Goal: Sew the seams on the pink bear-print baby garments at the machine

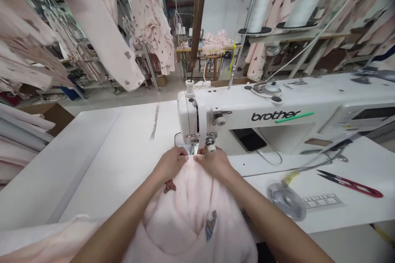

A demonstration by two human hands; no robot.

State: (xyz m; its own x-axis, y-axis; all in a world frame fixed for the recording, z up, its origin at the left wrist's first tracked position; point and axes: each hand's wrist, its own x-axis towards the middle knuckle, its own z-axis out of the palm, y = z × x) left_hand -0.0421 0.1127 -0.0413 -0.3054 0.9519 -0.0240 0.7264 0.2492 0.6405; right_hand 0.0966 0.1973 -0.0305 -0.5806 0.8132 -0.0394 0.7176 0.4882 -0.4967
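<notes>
A pale pink garment with small printed figures hangs from the table edge toward me, its top edge lying at the needle of a white sewing machine. My left hand pinches that edge just left of the presser foot. On the other side, my right hand grips the same edge, thumb on top, close under the tension knob. The thumbs are a short gap apart. A white tape runs down the machine head toward the needle; where it meets the cloth is hidden.
On the table right of my arm lie red-handled thread snips, a clear round tape case and a clear ruler. A phone with a cable rests under the machine arm. Thread cones stand behind; pink garments hang beyond.
</notes>
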